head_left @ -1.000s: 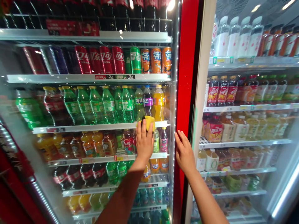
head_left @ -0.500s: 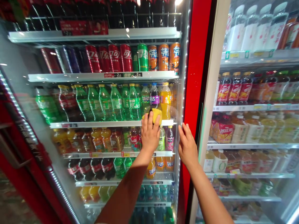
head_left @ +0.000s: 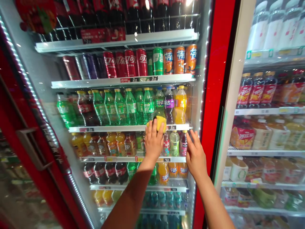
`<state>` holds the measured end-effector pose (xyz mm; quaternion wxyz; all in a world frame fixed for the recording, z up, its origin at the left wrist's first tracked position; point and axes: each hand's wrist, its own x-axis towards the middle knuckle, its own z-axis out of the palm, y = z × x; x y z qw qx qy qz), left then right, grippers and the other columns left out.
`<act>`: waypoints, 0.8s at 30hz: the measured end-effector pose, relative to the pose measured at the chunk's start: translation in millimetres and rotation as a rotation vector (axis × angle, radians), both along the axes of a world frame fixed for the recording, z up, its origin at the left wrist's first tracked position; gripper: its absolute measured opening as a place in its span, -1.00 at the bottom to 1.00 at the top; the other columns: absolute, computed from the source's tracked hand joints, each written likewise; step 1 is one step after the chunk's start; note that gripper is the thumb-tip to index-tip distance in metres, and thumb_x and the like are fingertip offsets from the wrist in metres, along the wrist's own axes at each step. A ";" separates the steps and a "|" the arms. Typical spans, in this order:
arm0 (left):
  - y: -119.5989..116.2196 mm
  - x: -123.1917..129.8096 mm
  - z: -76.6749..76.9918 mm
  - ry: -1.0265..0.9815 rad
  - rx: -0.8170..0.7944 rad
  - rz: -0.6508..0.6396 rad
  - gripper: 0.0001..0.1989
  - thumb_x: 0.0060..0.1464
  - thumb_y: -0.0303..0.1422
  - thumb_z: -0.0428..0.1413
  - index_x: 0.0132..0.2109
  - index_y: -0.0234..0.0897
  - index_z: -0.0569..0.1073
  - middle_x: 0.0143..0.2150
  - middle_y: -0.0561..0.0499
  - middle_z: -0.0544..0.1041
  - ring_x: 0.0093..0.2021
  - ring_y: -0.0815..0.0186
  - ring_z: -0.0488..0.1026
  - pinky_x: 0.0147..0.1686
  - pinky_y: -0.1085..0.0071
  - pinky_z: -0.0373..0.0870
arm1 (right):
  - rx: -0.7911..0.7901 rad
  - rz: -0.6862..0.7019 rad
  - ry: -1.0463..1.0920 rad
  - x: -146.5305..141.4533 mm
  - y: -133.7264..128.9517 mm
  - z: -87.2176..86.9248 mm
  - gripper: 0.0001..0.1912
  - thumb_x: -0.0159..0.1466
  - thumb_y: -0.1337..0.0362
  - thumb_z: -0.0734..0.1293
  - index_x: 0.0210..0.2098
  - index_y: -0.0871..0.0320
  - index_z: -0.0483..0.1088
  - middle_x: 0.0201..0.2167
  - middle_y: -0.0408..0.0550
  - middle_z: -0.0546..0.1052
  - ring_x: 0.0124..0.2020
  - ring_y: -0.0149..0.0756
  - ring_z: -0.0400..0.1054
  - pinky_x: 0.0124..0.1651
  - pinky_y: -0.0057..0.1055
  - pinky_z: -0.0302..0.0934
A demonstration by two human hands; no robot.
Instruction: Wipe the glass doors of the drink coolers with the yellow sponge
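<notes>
My left hand (head_left: 153,143) lies in front of the cooler's glass with its fingers over a yellow cloth (head_left: 161,124) that has a dark patch at its edge. The cloth is level with the shelf of green bottles (head_left: 119,108), near the price strip. To the right, my right hand (head_left: 197,156) has its fingers stretched out and holds nothing. It is by the right edge of the glass, beside the red frame (head_left: 218,63); whether it touches the glass I cannot tell. Behind my hands stand juice bottles (head_left: 174,143) and orange soda bottles (head_left: 163,173).
Cans (head_left: 130,63) and dark cola bottles (head_left: 119,19) fill the upper shelves. A metal door handle (head_left: 30,148) is on the red frame at left. At right stands a second cooler with bottled drinks (head_left: 258,89). A light strip (head_left: 28,73) runs down the left side.
The view has turned left, so the shelves appear farther right. Against the shelves, my left hand and the cloth have moved left. My right hand has also shifted left, off the red frame.
</notes>
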<state>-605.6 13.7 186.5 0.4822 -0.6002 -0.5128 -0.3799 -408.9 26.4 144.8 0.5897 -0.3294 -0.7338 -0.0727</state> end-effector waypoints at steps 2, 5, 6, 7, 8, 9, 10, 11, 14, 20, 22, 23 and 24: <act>-7.1 -7.6 -23.2 -0.062 0.014 0.025 -0.16 0.20 -0.53 0.14 0.51 -0.16 -0.03 0.57 -0.18 -0.16 0.55 -0.04 -0.25 0.42 -0.19 0.07 | -0.002 0.004 -0.023 -3.2 -0.5 -3.0 -0.07 0.28 0.61 0.11 0.51 -0.17 -0.18 0.51 0.00 0.06 0.53 -0.06 -0.18 0.41 0.17 0.13; -7.1 -4.3 -51.9 0.078 0.001 0.003 -0.13 0.17 -0.56 0.15 0.50 -0.07 -0.01 0.56 -0.10 -0.13 0.54 0.01 -0.26 0.44 -0.12 0.09 | 0.007 0.009 -0.052 -9.5 -0.4 -5.3 -0.03 0.26 0.62 0.12 0.51 -0.20 -0.23 0.52 -0.02 0.03 0.53 -0.04 -0.18 0.39 0.17 0.16; -5.0 -2.1 -52.4 0.131 -0.011 -0.011 -0.15 0.18 -0.54 0.16 0.50 -0.05 0.01 0.55 -0.08 -0.09 0.54 0.04 -0.23 0.45 -0.07 0.09 | 0.012 0.012 -0.053 -12.5 -0.6 -4.7 -0.03 0.26 0.62 0.12 0.51 -0.20 -0.24 0.52 -0.03 0.02 0.53 -0.03 -0.18 0.39 0.17 0.17; -2.6 -0.9 -47.1 0.175 -0.023 -0.026 -0.18 0.19 -0.52 0.16 0.49 -0.03 0.03 0.55 -0.06 -0.05 0.54 0.08 -0.21 0.45 -0.04 0.09 | 0.018 0.016 -0.049 -16.0 -1.0 -3.5 -0.02 0.26 0.63 0.12 0.51 -0.21 -0.23 0.52 -0.03 0.01 0.53 -0.03 -0.18 0.39 0.17 0.17; -0.4 -1.5 -36.4 0.196 -0.037 -0.036 -0.20 0.21 -0.50 0.15 0.49 -0.03 0.05 0.54 -0.05 -0.02 0.54 0.10 -0.18 0.46 -0.01 0.08 | 0.024 0.022 -0.044 -19.8 -1.6 -1.6 -0.03 0.26 0.63 0.12 0.51 -0.21 -0.23 0.53 -0.04 0.00 0.53 -0.03 -0.17 0.39 0.17 0.16; 1.0 -4.5 -21.7 0.200 -0.047 -0.042 -0.23 0.23 -0.48 0.15 0.48 -0.03 0.06 0.54 -0.05 0.01 0.54 0.12 -0.17 0.46 0.00 0.07 | 0.029 0.028 -0.039 -23.8 -2.3 0.5 -0.03 0.26 0.63 0.12 0.51 -0.21 -0.22 0.53 -0.04 0.00 0.53 -0.02 -0.17 0.39 0.18 0.16; 1.2 -9.9 -4.7 0.187 -0.049 -0.039 -0.25 0.25 -0.46 0.13 0.48 -0.03 0.06 0.54 -0.06 0.02 0.54 0.13 -0.16 0.46 -0.01 0.06 | 0.032 0.036 -0.035 -27.7 -3.2 2.8 -0.03 0.26 0.63 0.12 0.51 -0.21 -0.21 0.53 -0.04 0.00 0.53 -0.02 -0.16 0.39 0.19 0.15; 0.0 -17.8 12.2 0.147 -0.032 -0.029 -0.27 0.27 -0.43 0.12 0.48 -0.06 0.06 0.54 -0.08 0.03 0.54 0.12 -0.17 0.46 -0.03 0.05 | 0.034 0.044 -0.039 -31.3 -4.1 4.8 -0.03 0.26 0.63 0.12 0.51 -0.21 -0.21 0.53 -0.04 0.00 0.53 -0.01 -0.17 0.40 0.19 0.14; -11.3 -49.5 42.3 0.045 0.037 0.000 -0.31 0.29 -0.41 0.10 0.48 -0.11 0.07 0.53 -0.15 0.05 0.54 0.08 -0.16 0.46 -0.10 0.03 | 0.036 0.067 -0.082 -39.2 -6.7 7.6 -0.02 0.26 0.63 0.12 0.51 -0.20 -0.25 0.53 -0.02 -0.01 0.54 0.02 -0.21 0.40 0.23 0.12; -31.2 -72.5 -25.0 -0.111 0.122 0.084 -0.17 0.25 -0.47 0.13 0.52 -0.18 -0.08 0.57 -0.22 -0.17 0.55 -0.05 -0.24 0.41 -0.19 0.10 | 0.036 0.054 -0.110 -46.9 -15.2 1.9 0.00 0.24 0.64 0.12 0.51 -0.19 -0.27 0.53 -0.02 -0.01 0.54 0.02 -0.23 0.40 0.27 0.10; -28.4 -62.2 -42.3 0.009 0.085 0.069 -0.17 0.23 -0.46 0.16 0.51 -0.12 -0.05 0.57 -0.15 -0.17 0.55 -0.02 -0.27 0.42 -0.15 0.11 | 0.037 0.055 -0.106 -50.8 -18.5 1.7 0.00 0.25 0.63 0.12 0.51 -0.21 -0.26 0.53 -0.03 -0.01 0.54 0.03 -0.22 0.39 0.27 0.12; -26.0 -57.6 -42.4 0.077 0.056 0.053 -0.19 0.23 -0.48 0.15 0.50 -0.07 -0.01 0.57 -0.11 -0.12 0.55 0.02 -0.24 0.43 -0.11 0.12 | 0.041 0.059 -0.104 -53.3 -19.9 2.4 -0.01 0.26 0.63 0.12 0.51 -0.22 -0.26 0.53 -0.04 -0.02 0.53 0.03 -0.21 0.38 0.28 0.14; -23.5 -55.1 -36.7 0.128 0.022 0.043 -0.22 0.23 -0.50 0.13 0.49 -0.04 0.04 0.56 -0.07 -0.07 0.55 0.05 -0.22 0.44 -0.07 0.12 | 0.047 0.064 -0.104 -56.2 -21.1 3.4 -0.02 0.27 0.62 0.12 0.51 -0.22 -0.27 0.53 -0.04 -0.02 0.53 0.03 -0.21 0.38 0.28 0.14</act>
